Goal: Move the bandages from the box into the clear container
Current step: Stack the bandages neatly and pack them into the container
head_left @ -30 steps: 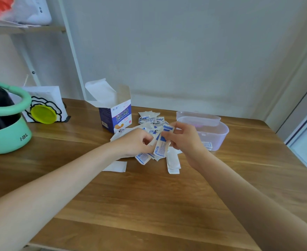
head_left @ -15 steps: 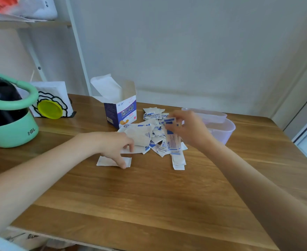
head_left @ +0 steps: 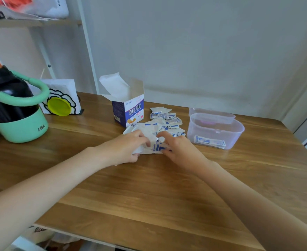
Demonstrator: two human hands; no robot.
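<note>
The open blue-and-white bandage box (head_left: 128, 113) stands upright on the wooden table (head_left: 149, 192). A loose pile of wrapped bandages (head_left: 167, 120) lies just right of it. The clear container (head_left: 216, 127) sits right of the pile, with a few bandages (head_left: 209, 142) lying flat inside. My left hand (head_left: 125, 148) and my right hand (head_left: 179, 148) meet at the near edge of the pile. The left hand's fingers curl over white wrappers, and the right hand pinches blue-striped bandages (head_left: 158, 147) low on the table.
The container's clear lid (head_left: 212, 114) lies behind it. At the left stand a mint-green holder (head_left: 22, 129) with a dark bottle, and a white card with a yellow disc (head_left: 59, 105). A white shelf post rises behind the box.
My right hand has come down from beside the container to the table with its bandages. My left hand moved from a lone wrapper at the left to the pile's near edge.
</note>
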